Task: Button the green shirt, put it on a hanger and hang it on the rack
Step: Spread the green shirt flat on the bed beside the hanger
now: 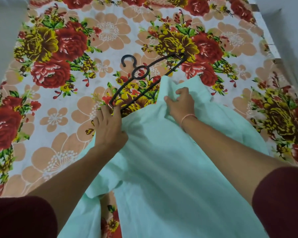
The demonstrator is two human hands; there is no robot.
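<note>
A person's right hand [179, 103] bunches a fold of the pale green shirt [162, 177] near its top edge, fingers curled into the cloth. The left hand [108, 125] reaches to the near end of a black plastic hanger [145, 89]. Its fingertips are on that end, but whether they pinch it or only rest on it cannot be told. A thin pink thread bracelet [187, 117] circles the right wrist, and maroon sleeves [282, 203] fill both lower corners of the view.

The shirt is spread from the near edge of the bed up toward its middle, with its upper edge just overlapping the hanger's lower bar. The hanger lies slantwise at mid-bed with its hook [127, 60] toward the far side, and most of its frame is bare on the sheet.

Judged from this, the work stands at the second step. The hanger is being brought to the garment but is not yet inside it. The placket is hidden by cloth and arms, so whether the buttoning is finished cannot be confirmed. Fitting the shoulders and hanging the shirt are both left to do, and no rack is in view.

The bed wears a printed floral sheet [58, 117] with red roses, yellow blooms and peach blossoms on white, which reaches its left and right edges. Beyond those edges are plain pale grey surfaces [3, 31], either wall or floor.
</note>
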